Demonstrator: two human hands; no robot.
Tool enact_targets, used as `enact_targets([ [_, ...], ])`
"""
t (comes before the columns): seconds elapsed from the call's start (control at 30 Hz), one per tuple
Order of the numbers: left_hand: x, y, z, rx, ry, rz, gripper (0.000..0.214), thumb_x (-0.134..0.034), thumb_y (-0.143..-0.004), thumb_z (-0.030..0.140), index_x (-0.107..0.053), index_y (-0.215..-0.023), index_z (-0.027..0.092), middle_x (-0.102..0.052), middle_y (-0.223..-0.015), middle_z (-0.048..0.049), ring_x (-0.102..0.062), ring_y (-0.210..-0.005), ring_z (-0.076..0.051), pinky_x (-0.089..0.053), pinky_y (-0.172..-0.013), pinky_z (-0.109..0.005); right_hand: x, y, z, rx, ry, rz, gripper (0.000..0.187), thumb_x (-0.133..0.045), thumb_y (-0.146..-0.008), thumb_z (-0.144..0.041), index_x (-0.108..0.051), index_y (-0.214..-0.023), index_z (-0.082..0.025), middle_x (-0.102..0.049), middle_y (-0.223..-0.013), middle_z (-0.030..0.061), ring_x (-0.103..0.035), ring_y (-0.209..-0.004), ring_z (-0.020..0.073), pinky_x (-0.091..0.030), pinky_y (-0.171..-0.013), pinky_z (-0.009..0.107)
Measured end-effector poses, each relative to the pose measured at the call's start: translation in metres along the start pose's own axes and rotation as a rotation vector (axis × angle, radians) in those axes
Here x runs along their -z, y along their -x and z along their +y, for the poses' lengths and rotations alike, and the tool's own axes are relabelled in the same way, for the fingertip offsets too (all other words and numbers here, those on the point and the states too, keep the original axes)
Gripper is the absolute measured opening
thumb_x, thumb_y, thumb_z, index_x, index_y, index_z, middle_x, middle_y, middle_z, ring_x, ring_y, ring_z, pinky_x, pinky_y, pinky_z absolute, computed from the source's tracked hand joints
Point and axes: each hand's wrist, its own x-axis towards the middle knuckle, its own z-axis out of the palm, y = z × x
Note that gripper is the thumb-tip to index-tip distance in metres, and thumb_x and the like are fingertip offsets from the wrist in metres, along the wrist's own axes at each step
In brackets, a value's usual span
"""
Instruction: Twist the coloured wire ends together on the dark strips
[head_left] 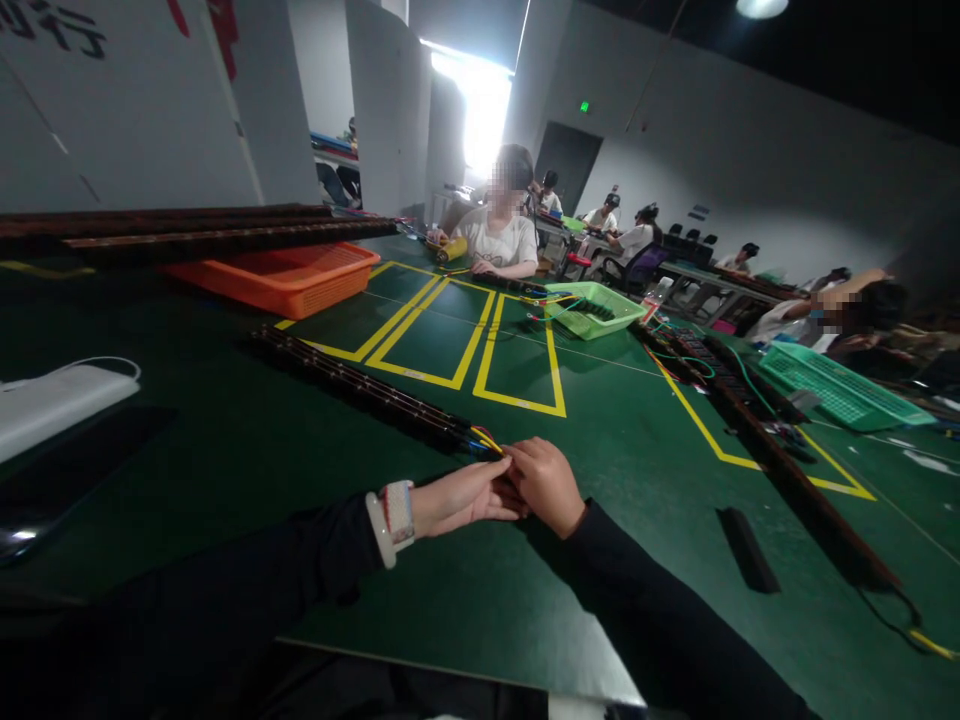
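Note:
A long dark bar assembly [367,387] lies slantwise on the green table, and yellow and blue wires [486,440] come out of its near end. My left hand [466,496] is under these wires, palm turned up, its thumb pressed toward the fingertips of my other hand. From the right, my right hand [546,482] pinches the wires near their ends. The fingers of both hands meet there, so the wire tips are hidden. A bracelet and a woven-band watch [396,512] are on my left wrist.
An orange basket [300,285] stands at the back left under more long bars. Green baskets [592,310] stand farther back and right. A long dark strip [787,490] and a short black piece [748,550] lie to the right. Across the table sits a person [495,235].

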Motion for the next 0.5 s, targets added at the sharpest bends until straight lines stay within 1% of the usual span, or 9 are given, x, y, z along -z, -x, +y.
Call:
enact_targets([
  [0.1,-0.001,-0.001,0.000,-0.073,0.094,0.060,0.021,-0.037,-0.093,0.030,-0.048,-0.092,0.012,-0.064,-0.082,-0.0077,-0.063,-0.078,-0.015,-0.044,-0.088,-0.035,0.004,0.003,-0.005,0.112,0.179,-0.017,0.024,-0.050,-0.086,-0.011,-0.063,-0.106,-0.012,-0.065,-0.091,0.0102,-0.054,-0.078,0.0206,-0.042,-0.070,0.034],
  [0.17,-0.002,-0.001,0.001,-0.092,0.144,0.083,0.022,-0.035,-0.094,0.030,-0.047,-0.087,0.013,-0.063,-0.081,-0.0069,-0.061,-0.078,-0.014,-0.044,-0.085,-0.032,0.007,0.004,-0.007,0.186,0.234,-0.036,0.024,-0.048,-0.088,-0.012,-0.061,-0.108,-0.010,-0.064,-0.094,0.0118,-0.054,-0.081,0.0212,-0.042,-0.072,0.035],
  [0.23,-0.003,0.000,0.002,-0.106,0.165,0.070,0.025,-0.033,-0.094,0.031,-0.047,-0.083,0.013,-0.063,-0.080,-0.0065,-0.060,-0.077,-0.013,-0.045,-0.082,-0.030,0.009,0.005,-0.009,0.260,0.246,-0.055,0.022,-0.047,-0.089,-0.013,-0.061,-0.105,-0.009,-0.063,-0.096,0.0126,-0.054,-0.084,0.0216,-0.042,-0.076,0.036],
  [0.3,-0.003,0.001,0.001,-0.136,0.160,0.066,0.025,-0.033,-0.095,0.030,-0.046,-0.082,0.013,-0.062,-0.078,-0.0056,-0.059,-0.073,-0.012,-0.045,-0.079,-0.029,0.011,0.004,-0.010,0.314,0.214,-0.060,0.021,-0.045,-0.090,-0.016,-0.062,-0.101,-0.010,-0.063,-0.096,0.0122,-0.054,-0.085,0.0213,-0.042,-0.078,0.036],
  [0.37,-0.003,0.002,0.000,-0.164,0.151,0.079,0.022,-0.035,-0.094,0.028,-0.046,-0.081,0.013,-0.061,-0.074,-0.0038,-0.058,-0.067,-0.010,-0.046,-0.077,-0.029,0.015,0.003,-0.010,0.337,0.146,-0.042,0.022,-0.043,-0.092,-0.020,-0.063,-0.098,-0.011,-0.064,-0.092,0.0110,-0.054,-0.084,0.0202,-0.042,-0.078,0.035],
  [0.5,-0.002,0.002,-0.002,-0.153,0.149,0.103,0.021,-0.043,-0.091,0.029,-0.048,-0.081,0.013,-0.059,-0.068,-0.0022,-0.057,-0.064,-0.011,-0.047,-0.077,-0.031,0.026,0.005,-0.007,0.317,0.015,0.033,0.023,-0.043,-0.092,-0.024,-0.062,-0.102,-0.014,-0.065,-0.092,0.0087,-0.054,-0.084,0.0180,-0.041,-0.079,0.034],
])
